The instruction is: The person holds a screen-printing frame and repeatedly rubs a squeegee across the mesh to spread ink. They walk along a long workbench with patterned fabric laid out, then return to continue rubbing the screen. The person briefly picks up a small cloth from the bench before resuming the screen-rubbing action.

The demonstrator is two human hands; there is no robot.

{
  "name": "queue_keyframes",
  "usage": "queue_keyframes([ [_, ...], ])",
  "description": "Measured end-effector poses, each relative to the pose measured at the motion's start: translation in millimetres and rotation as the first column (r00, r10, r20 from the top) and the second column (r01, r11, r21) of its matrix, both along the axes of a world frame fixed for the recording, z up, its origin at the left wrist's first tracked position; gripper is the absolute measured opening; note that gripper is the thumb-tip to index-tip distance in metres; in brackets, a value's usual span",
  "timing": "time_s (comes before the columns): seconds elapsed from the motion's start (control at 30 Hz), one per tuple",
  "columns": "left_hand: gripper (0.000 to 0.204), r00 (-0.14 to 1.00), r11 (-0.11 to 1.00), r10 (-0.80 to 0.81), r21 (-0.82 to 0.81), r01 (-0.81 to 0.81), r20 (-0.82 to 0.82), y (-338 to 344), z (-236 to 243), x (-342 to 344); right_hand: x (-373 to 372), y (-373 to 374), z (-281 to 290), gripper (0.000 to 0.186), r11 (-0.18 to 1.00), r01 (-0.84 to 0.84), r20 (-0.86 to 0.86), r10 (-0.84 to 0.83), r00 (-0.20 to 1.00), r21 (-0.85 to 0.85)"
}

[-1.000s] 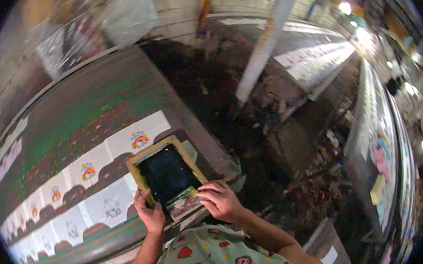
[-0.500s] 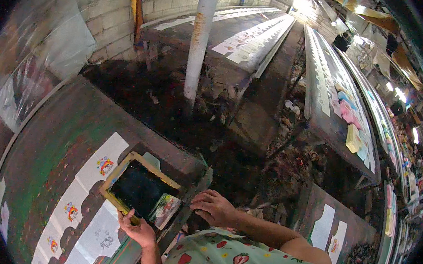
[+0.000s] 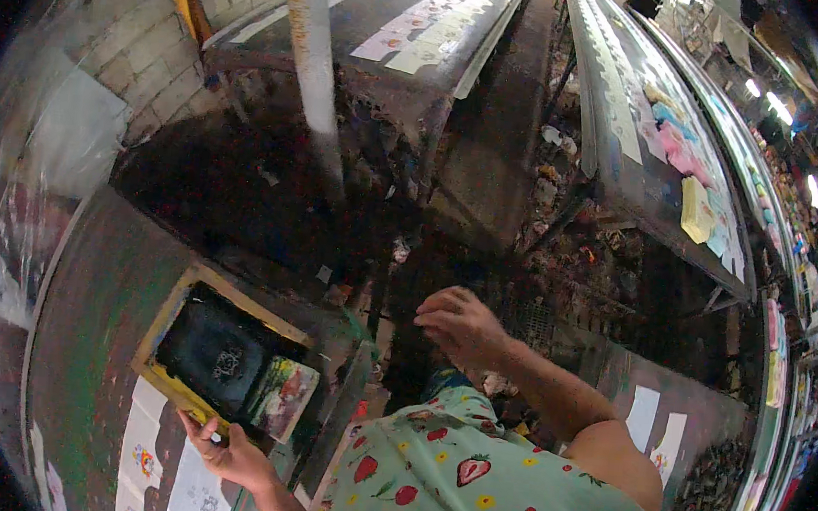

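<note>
My left hand (image 3: 235, 455) is closed on the near edge of a wooden screen-printing frame (image 3: 215, 336), thumb on top. Dark ink covers its mesh, where a faint line drawing shows. Inside the frame, at its right end, rests a paint-smeared block (image 3: 284, 398); its exact kind I cannot make out. My right hand (image 3: 466, 325) hangs in the air beyond the table's right edge, holding nothing, its fingers slightly bent. Beside the frame on the table are a white piece with coloured prints (image 3: 144, 427) and another with only an outline drawing (image 3: 197, 489).
The paint-stained table (image 3: 86, 326) runs along my left. Ahead, a rusty white post (image 3: 310, 46) stands before a long table (image 3: 393, 86) with rows of white pieces. At right, another long table (image 3: 616, 185) carries a yellow stack (image 3: 696, 211) and pink cloth (image 3: 678, 152).
The frame has moved along the table, over the place of the farthest coloured print, with my left hand on it. My right hand has drawn away from the table edge. The view has shifted.
</note>
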State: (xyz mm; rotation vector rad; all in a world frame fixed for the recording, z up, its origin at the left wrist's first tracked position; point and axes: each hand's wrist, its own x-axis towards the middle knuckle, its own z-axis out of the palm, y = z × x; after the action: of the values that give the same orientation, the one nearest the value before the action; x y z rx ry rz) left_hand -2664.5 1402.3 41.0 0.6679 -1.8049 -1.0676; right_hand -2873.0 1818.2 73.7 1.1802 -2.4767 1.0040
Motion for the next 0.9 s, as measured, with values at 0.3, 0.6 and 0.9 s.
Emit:
queue_keyframes([
  [0.3, 0.045, 0.998, 0.998, -0.042, 0.050, 0.043, -0.037, 111, 22, -152, -142, 216, -2, 0.040, 0.946, 0.325, 0.090, -0.324, 0.942, 0.000],
  [0.6, 0.049, 0.982, 0.954, -0.182, 0.235, 0.186, -0.042, 192, 47, -276, -176, 329, -19, 0.036, 0.876, 0.479, 0.243, -0.456, 0.856, -0.046],
  [0.9, 0.059, 0.893, 0.881, -0.435, 0.151, 0.448, -0.114, 249, 48, -402, -117, 371, -57, 0.069, 0.832, 0.555, 0.324, -0.521, 0.790, -0.014],
])
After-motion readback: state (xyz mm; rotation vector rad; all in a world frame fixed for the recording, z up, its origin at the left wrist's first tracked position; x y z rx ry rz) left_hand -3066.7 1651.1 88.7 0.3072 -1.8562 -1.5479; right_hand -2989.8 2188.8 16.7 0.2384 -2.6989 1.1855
